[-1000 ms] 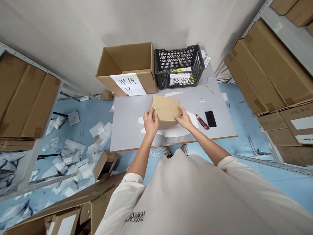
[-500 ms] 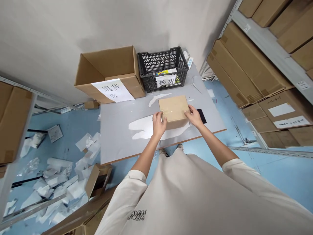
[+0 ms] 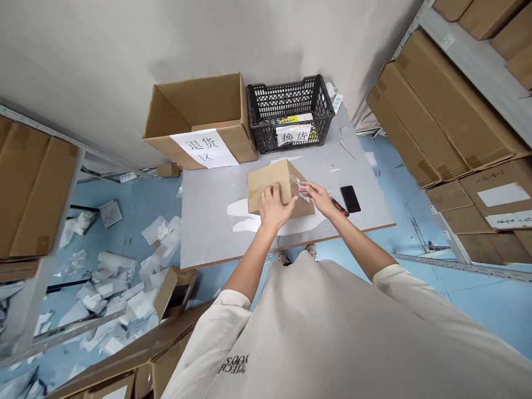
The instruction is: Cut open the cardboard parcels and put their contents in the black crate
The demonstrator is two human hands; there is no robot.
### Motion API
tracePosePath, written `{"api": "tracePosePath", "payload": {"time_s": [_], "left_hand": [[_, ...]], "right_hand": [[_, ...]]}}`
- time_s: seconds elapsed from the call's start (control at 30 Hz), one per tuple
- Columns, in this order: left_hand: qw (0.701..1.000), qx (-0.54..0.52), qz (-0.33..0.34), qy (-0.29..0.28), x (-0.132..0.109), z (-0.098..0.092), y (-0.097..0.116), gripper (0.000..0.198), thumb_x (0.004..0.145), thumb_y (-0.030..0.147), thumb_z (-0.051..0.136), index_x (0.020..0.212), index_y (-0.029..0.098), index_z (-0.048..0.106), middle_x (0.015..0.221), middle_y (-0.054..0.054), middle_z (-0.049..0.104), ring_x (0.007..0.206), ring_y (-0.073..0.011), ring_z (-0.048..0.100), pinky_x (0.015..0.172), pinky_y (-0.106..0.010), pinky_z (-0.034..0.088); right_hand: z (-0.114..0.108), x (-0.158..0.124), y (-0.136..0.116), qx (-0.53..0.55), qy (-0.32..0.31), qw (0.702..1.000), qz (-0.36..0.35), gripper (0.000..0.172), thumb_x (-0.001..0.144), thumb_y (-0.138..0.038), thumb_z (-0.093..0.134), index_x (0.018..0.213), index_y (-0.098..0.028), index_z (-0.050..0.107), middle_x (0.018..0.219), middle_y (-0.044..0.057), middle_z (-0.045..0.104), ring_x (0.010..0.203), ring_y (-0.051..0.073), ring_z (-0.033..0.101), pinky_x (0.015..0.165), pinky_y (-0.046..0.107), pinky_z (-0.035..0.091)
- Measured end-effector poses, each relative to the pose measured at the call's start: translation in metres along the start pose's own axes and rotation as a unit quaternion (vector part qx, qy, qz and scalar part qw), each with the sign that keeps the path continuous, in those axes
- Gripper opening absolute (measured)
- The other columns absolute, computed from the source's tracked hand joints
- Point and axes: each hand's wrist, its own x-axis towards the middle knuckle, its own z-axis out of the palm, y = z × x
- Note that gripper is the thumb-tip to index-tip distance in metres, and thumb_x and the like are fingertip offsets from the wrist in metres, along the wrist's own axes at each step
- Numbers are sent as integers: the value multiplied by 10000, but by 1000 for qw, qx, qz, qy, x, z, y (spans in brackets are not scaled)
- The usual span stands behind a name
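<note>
A small closed cardboard box (image 3: 268,184) stands tilted on the grey table (image 3: 208,221), on top of a torn white plastic mailer (image 3: 245,213). My left hand (image 3: 272,206) grips the box's near corner, a ring on one finger. My right hand (image 3: 316,195) touches the box's right side, its fingers pinching at clear tape there. A red box cutter (image 3: 339,206) and a black phone (image 3: 350,198) lie just right of my right hand.
At the table's back stand an open cardboard carton (image 3: 199,119) with a paper label and a black plastic crate (image 3: 291,113) with another label. Shelves of flat cartons (image 3: 449,111) flank both sides. Torn white packaging (image 3: 116,277) litters the blue floor at left.
The box has been turned and tipped up onto an edge. My left hand shifted to its near corner and my right hand to the tape on its right side. The camera view swung.
</note>
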Motion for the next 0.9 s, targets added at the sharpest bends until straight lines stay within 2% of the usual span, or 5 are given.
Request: {"api": "tracePosePath", "payload": {"time_s": [0.23, 0.37, 0.5, 0.63, 0.9], "left_hand": [[996, -15, -81, 45, -5, -41, -54, 547, 1030, 482, 699, 1521, 253, 626, 1445, -185, 672, 1417, -429, 631, 1236, -587, 488], [989, -49, -126, 63, -14, -63, -94, 507, 1051, 396, 597, 1536, 254, 646, 1507, -165, 652, 1443, -359, 631, 1268, -523, 495], [972, -94, -196, 87, -22, -71, -126, 527, 1064, 311, 483, 1546, 222, 676, 1524, -168, 642, 1488, -315, 612, 1301, -463, 476], [957, -131, -255, 45, -31, -58, -140, 530, 1056, 306, 455, 1503, 224, 729, 1452, -150, 699, 1460, -317, 630, 1286, -464, 487], [954, -182, -237, -31, -36, 6, -128, 519, 995, 326, 494, 1431, 247, 765, 1428, -120, 754, 1408, -319, 664, 1237, -469, 526]], "right_hand": [[13, 1, 57, -133, 49, 980, 137, 452, 798, -502, 795, 1164, -253, 705, 1401, 129, 726, 1371, 339, 647, 1248, 586, 499], [27, 0, 67, -125, 53, 981, 141, 493, 786, -493, 780, 1206, -272, 644, 1503, 138, 663, 1408, 326, 624, 1252, 546, 494], [40, 2, 65, -81, 22, 986, 147, 507, 791, -494, 747, 1227, -284, 598, 1431, 118, 709, 1229, 296, 706, 1143, 516, 574], [31, 1, 60, -107, 58, 989, 84, 546, 786, -463, 730, 1285, -280, 608, 1436, 110, 726, 1230, 293, 709, 1149, 504, 568], [-38, -16, 58, -155, 97, 980, 74, 606, 765, -414, 762, 1344, -283, 638, 1454, 120, 729, 1257, 306, 708, 1156, 523, 581]]}}
